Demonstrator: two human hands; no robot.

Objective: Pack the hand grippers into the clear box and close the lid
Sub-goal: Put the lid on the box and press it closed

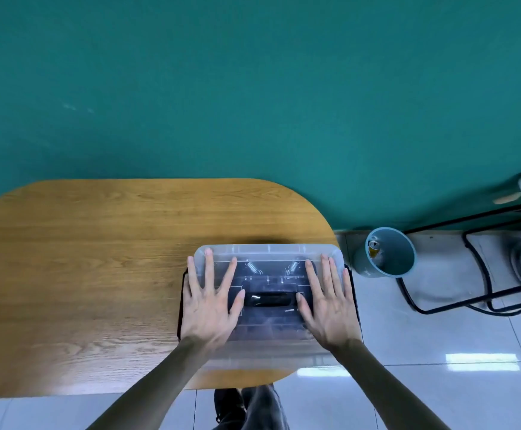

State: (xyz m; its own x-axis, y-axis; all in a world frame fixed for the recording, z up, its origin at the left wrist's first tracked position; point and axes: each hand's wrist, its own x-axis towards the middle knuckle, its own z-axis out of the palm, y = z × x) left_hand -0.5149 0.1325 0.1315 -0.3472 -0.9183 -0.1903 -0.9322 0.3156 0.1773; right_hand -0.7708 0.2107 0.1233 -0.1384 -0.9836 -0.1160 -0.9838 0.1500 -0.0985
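Observation:
A clear plastic box (pixel 268 352) stands at the right end of the wooden table (pixel 97 259), with its clear lid (pixel 268 251) lying on top. Through the lid I see hand grippers (pixel 270 274) inside, showing metal springs and dark handles. A black handle (pixel 268 299) sits in the middle of the lid. My left hand (pixel 211 301) lies flat on the lid's left half with fingers spread straight. My right hand (pixel 327 302) lies flat on the right half in the same way. Black latches show at both sides of the box.
A teal wall rises behind the table. On the tiled floor to the right stands a blue bin (pixel 387 252) holding a can, and beside it a black metal frame (pixel 476 274). My legs show below the table's front edge.

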